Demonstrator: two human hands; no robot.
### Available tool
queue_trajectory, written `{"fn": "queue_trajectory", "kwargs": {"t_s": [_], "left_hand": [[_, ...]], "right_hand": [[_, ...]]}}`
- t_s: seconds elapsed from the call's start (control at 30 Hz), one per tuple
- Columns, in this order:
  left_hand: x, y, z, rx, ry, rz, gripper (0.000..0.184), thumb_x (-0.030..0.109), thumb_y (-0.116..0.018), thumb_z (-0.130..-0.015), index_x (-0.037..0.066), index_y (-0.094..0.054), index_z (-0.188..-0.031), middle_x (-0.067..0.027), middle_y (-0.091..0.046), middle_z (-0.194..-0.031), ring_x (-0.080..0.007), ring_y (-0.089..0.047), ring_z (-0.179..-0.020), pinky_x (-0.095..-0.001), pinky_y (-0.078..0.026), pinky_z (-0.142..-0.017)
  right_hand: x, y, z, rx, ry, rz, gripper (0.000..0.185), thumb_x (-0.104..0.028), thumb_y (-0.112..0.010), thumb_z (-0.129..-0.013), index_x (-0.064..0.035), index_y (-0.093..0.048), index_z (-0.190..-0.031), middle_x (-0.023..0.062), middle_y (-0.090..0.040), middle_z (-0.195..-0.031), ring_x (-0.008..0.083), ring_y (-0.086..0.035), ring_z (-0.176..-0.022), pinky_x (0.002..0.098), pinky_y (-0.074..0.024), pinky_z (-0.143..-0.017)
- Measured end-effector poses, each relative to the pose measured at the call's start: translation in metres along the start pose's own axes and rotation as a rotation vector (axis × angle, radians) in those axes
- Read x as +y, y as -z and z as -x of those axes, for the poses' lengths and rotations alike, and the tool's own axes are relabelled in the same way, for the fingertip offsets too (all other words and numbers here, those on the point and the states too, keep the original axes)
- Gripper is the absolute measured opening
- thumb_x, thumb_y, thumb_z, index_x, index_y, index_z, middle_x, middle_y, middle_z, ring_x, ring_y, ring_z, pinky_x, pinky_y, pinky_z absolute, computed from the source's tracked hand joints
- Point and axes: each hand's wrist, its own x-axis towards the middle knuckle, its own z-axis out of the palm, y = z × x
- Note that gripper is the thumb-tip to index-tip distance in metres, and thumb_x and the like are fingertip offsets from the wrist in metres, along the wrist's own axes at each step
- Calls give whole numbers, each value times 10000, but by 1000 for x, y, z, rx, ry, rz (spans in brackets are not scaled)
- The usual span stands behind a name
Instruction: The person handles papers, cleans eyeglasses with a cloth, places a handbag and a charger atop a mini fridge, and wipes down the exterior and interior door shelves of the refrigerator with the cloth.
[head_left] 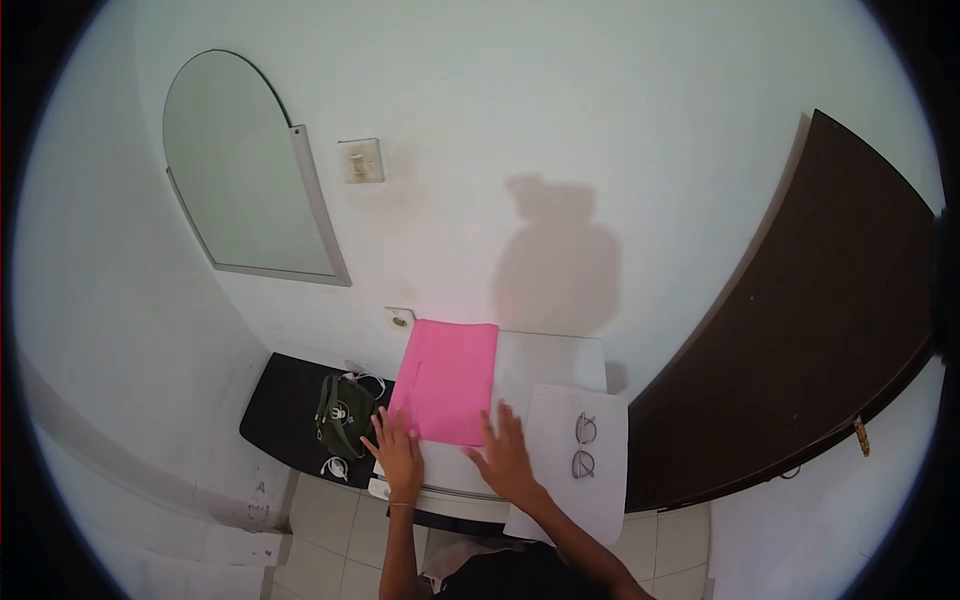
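Observation:
A flat pink rectangular piece, cloth or a folder, (pixel 445 380) lies on the white table top (pixel 550 356). My left hand (pixel 399 458) is at its lower left corner, fingers spread and pointing away from me. At its lower right corner is my right hand (pixel 508 458), also with fingers apart, the thumb towards the pink piece. Whether the fingertips press on it I cannot tell. Neither hand grips anything. Just left of my left hand sits a dark green pouch (pixel 338 425) with a white print.
Eyeglasses (pixel 584 446) rest on a white sheet (pixel 560 500) at the right. A black surface (pixel 283 410) on the left bears the pouch and a white cable (pixel 336 467). A wall socket (pixel 399 319), mirror (pixel 245 170) and dark brown door (pixel 800 330) surround the table.

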Motion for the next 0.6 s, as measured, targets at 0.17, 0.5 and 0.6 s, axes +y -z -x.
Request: {"fn": "queue_trajectory", "kwargs": {"t_s": [0.17,0.5,0.6], "left_hand": [[29,23,34,274,-137,135,293,130,-635,-940,21,-601,-1210,-171,-576,-1147,-333,-533,-1069,-521,-390,-940],[124,-5,116,-341,-259,510,687,217,-747,-901,10,-395,-1454,-205,-419,-1414,-303,-570,-1172,-356,-524,-924],[132,-5,120,-371,-150,650,756,204,-777,-875,-18,-361,-1467,-252,-443,-1366,-330,-569,-1207,-340,-569,-836]], "right_hand": [[32,74,61,294,-364,34,855,-314,-739,-877,11,-294,-1531,329,-285,-1518,480,-291,-1410,569,-238,-1173],[68,62,112,274,-449,78,561,-217,-688,-892,18,-505,-1367,267,-480,-1344,434,-446,-1249,517,-370,-1058],[65,54,114,325,-427,125,557,-192,-695,-881,9,-514,-1368,252,-482,-1322,413,-436,-1246,508,-363,-1058]]}}
